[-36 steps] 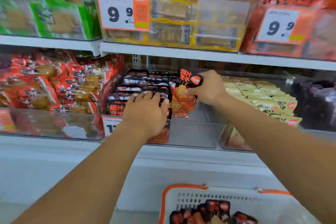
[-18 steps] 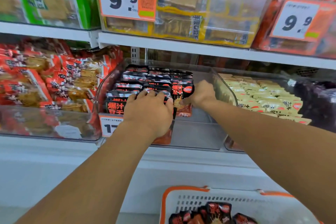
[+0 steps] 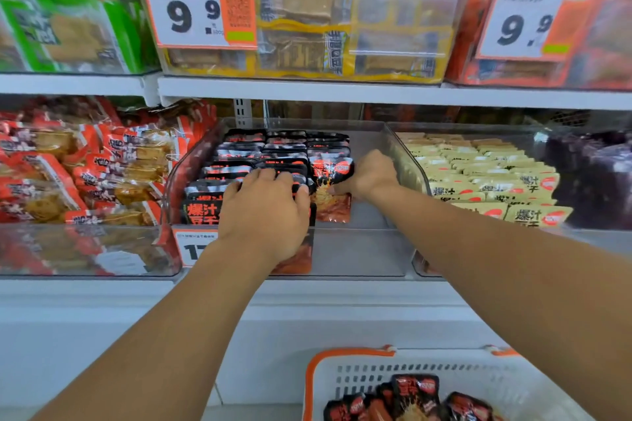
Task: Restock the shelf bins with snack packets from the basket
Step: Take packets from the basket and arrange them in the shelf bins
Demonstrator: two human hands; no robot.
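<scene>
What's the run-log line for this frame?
step: placing | left hand: flat on black packet rows | right hand: holds packet upright in clear bin | basket: packets left

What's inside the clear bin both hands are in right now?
The clear bin holds rows of black snack packets on its left; the right front floor is bare. The right hand holds one packet upright. The left hand covers the front packets.

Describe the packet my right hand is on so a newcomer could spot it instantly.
On the lower shelf, find the clear middle bin of black packets. At the right end of those rows, the right hand grips one black-and-orange packet. Unlike its tightly packed neighbours, it stands alone, full front showing.
</scene>
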